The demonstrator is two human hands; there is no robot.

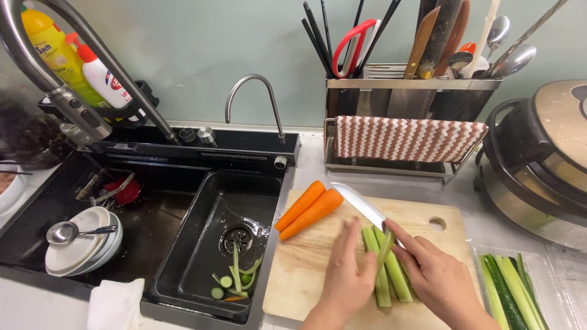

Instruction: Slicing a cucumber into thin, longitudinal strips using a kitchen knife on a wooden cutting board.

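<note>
Cucumber sticks (390, 274): pale green, lying on the wooden cutting board (306, 256), right of centre. Long axis running near to far, far ends tilted slightly left, near ends toward the board's front edge. Sticks side by side, touching.

Left hand (347, 282): fingers extended and pressed against the left side of the sticks, one thin strip pinched at the fingertips. Hand mostly flat, not closed into a fist.

Right hand (435, 278): closed around the handle of a knife (362, 205); handle itself hidden inside the hand. Blade pointing far-left, tip near the carrots, lying across the far ends of the sticks.

Two carrots (307, 210): on the far-left part of the board, touching each other, long axis diagonal, thick ends far-right, tips near-left.

Black sink basin (202, 256): just left of the board, holding green peelings and slices near the drain.

Clear tray (553, 275): right of the board, holding further cucumber strips, long axis near to far.

Stacked bowls with a spoon (82, 241): far left. Utensil rack (409, 98) with striped cloth: behind the board.
</note>
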